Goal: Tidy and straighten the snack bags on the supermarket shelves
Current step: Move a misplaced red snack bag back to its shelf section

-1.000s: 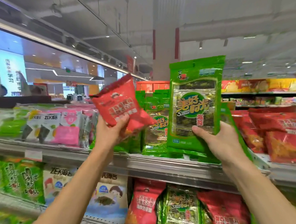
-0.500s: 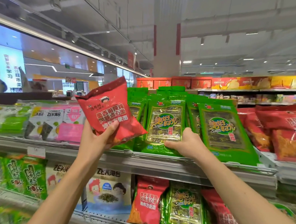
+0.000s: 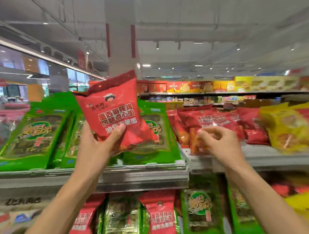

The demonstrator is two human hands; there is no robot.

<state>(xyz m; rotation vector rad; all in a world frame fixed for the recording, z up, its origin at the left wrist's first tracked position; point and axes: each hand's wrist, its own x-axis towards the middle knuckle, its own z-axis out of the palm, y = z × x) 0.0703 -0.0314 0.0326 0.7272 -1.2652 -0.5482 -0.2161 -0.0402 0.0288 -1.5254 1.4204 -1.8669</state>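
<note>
Snack bags: green ones (image 3: pixel 32 135) stand on the left of the shelf (image 3: pixel 111 175). My left hand (image 3: pixel 95 146) grips a red bag (image 3: pixel 114 111) in front of them, thumb across it. My right hand (image 3: pixel 220 143), fingers loosely curled, holds nothing, near the red bags (image 3: pixel 212 120) on the right.

A white pillar (image 3: pixel 121 43) with two red stripes rises behind the display. Ceiling lights (image 3: pixel 146 65) glow overhead beside bare pipes (image 3: pixel 190 27). Far back, a shelf (image 3: pixel 241 90) carries red and yellow boxes (image 3: pixel 201 87). Off left, a glass storefront (image 3: pixel 17 90), blurred.
</note>
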